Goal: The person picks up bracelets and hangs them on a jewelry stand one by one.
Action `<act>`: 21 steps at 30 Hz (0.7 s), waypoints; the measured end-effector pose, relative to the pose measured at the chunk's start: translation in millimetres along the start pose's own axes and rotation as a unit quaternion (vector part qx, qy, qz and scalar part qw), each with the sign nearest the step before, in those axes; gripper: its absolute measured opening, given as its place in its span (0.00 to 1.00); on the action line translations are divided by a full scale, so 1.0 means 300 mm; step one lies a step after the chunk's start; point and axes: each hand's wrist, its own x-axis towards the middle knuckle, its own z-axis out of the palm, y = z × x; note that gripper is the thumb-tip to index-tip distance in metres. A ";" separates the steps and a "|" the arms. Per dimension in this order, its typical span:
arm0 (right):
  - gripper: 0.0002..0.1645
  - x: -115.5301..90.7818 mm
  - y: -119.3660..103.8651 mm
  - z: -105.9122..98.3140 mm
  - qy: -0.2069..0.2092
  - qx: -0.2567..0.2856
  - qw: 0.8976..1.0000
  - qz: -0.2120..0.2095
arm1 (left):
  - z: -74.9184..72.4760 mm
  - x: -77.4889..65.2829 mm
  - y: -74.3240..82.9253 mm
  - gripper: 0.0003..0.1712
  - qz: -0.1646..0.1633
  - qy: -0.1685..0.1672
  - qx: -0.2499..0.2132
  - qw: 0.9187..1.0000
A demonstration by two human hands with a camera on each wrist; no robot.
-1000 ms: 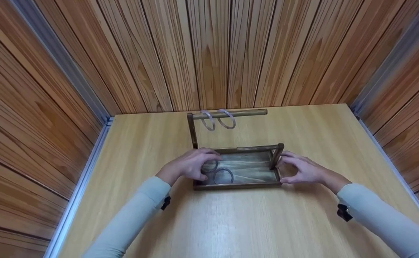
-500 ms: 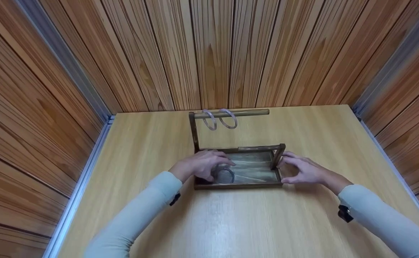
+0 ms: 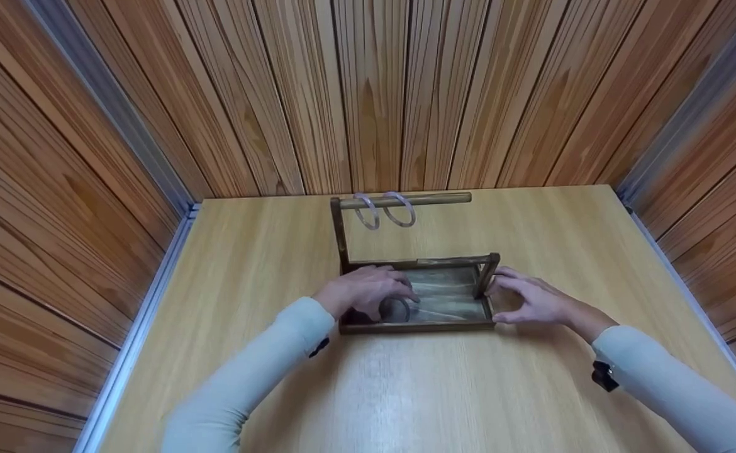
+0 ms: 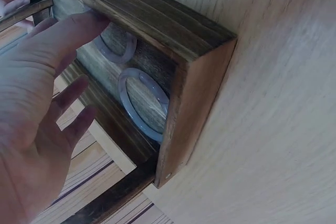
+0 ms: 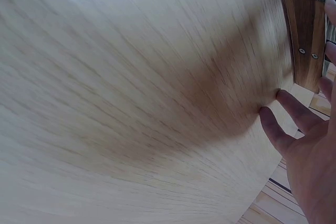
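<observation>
My left hand (image 3: 373, 290), its fingers parted, visibly gripped nothing. Towards its four o'clock lay a translucent grey round ring (image 3: 408, 309), inside the dark-brown wooden tray (image 3: 418, 326) running nine to three.

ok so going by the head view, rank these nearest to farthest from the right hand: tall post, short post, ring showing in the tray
From the right hand:
1. short post: at the right end of the tray, right beside the hand
2. ring: inside the tray, left of its middle
3. tall post: at the tray's far left corner
</observation>
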 end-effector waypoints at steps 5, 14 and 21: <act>0.46 -0.001 -0.002 -0.003 0.002 -0.002 1.000 -0.003 | 0.007 0.010 -0.006 0.49 0.000 0.003 0.002 1.000; 0.47 -0.002 -0.007 -0.002 0.007 0.003 1.000 -0.003 | 0.041 0.019 -0.025 0.46 0.008 0.027 -0.038 0.999; 0.50 -0.005 -0.007 -0.002 0.002 0.002 1.000 0.004 | 0.059 0.031 -0.036 0.44 0.016 0.030 -0.052 0.998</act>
